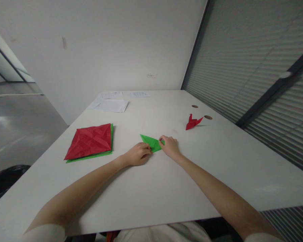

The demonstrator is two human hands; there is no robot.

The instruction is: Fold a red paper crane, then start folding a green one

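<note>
A folded green paper (150, 142) lies flat on the white table (166, 188), pointed toward the far left. My left hand (137, 154) presses its near left edge with fingers curled onto it. My right hand (169, 145) pinches the paper's right end with fingers closed. Both forearms stretch out from the table's near edge.
A creased red sheet (91, 140) lies on a green sheet (91, 156) at the left. A small red origami crane (192, 122) stands at the right, near two round holes (208, 117). White papers (109, 105) lie at the far end. Window blinds (255, 74) run along the right.
</note>
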